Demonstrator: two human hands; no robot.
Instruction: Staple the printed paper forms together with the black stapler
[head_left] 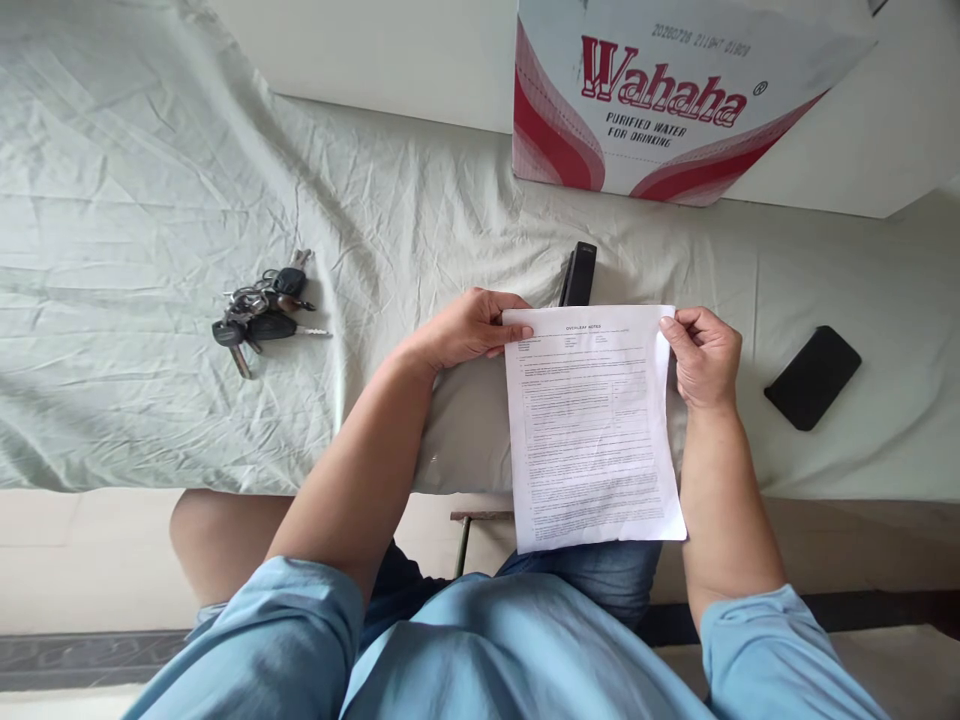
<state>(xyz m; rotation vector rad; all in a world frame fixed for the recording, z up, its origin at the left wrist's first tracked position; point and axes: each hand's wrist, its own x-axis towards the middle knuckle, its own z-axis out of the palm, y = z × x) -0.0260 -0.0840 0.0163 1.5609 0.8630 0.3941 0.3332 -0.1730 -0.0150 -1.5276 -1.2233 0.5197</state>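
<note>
A printed paper sheet headed "OVERLEAF NOTES" hangs between my two hands, its lower edge past the table's front edge and over my lap. My left hand pinches its upper left corner, thumb on top. At the upper right corner my right hand is closed on the same sheet, thumb across the front. Just beyond the sheet's top edge lies a black stapler, its near end hidden by the paper. Under the sheet and my left wrist is a grey, smooth plastic-looking packet, partly covered.
A bunch of keys lies at the left on the pale green cloth. To the right rests a black phone or wallet-like rectangle. A Wahaha water carton stands at the back against a white surface.
</note>
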